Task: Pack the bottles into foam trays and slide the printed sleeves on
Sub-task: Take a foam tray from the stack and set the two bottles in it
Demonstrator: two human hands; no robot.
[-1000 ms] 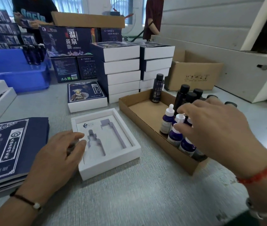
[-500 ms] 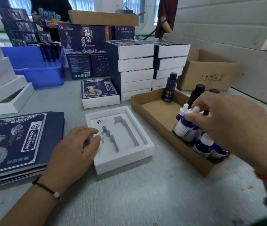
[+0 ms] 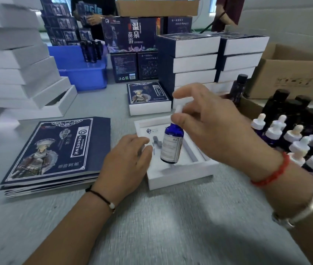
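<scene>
Right hand [image 3: 215, 127] pinches the dropper bottle [image 3: 171, 145] by its white cap, thumb and fingers curled round it. Bottle hangs near-upright, long axis about 12 to 6 o'clock, base low over the foam tray [image 3: 178, 175] at bench centre. Left hand [image 3: 127, 161] rests on the tray's 9 o'clock edge, fingers relaxed, steadying it. Judgement: the cut-outs run lengthwise, so the bottle must be laid flat to seat

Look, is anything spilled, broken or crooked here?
Nothing looks spilled or broken. The right hand holds a blue dropper bottle by its white top over the foam tray, and the left hand steadies the tray. The sleeve stack lies fairly neat.
</scene>
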